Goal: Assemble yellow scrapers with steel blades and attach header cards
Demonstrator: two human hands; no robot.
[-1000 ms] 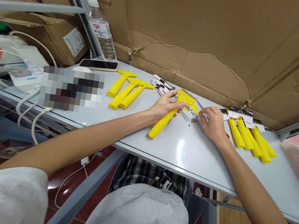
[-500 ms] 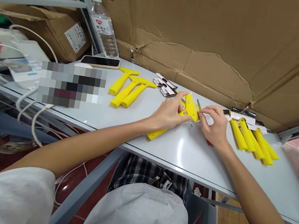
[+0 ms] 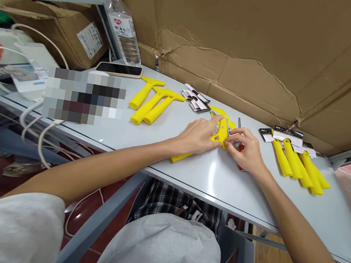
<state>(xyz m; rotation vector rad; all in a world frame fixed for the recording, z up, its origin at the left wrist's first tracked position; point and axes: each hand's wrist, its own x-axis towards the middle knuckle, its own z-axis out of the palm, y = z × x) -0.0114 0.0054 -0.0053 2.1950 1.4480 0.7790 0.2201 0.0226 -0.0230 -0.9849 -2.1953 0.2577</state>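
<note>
Near the middle of the grey-white table [image 3: 121, 133], my left hand [image 3: 199, 136] is closed round a yellow plastic head piece [image 3: 221, 131]. At its right side my right hand [image 3: 247, 150] has thumb and fingertips pinched together; whatever lies between them is too small to make out. A tool with a red handle [image 3: 242, 148] and a metal shaft is partly hidden behind my right hand. More yellow parts show behind my left hand, and a yellow handle end [image 3: 180, 157] sticks out below my left wrist.
Yellow T-shaped handles [image 3: 144, 107] lie to the left, black-and-white cards [image 3: 196, 98] behind. Several carded yellow handles [image 3: 292, 160] lie right. A phone [image 3: 119, 69], a water bottle [image 3: 122, 28] and white cables [image 3: 42, 140] are at the left; cardboard [image 3: 245, 35] lines the back.
The yellow head piece has turned more upright and sits slightly lower. My right hand has moved a little down and stays beside the piece; more of the red-handled tool shows.
</note>
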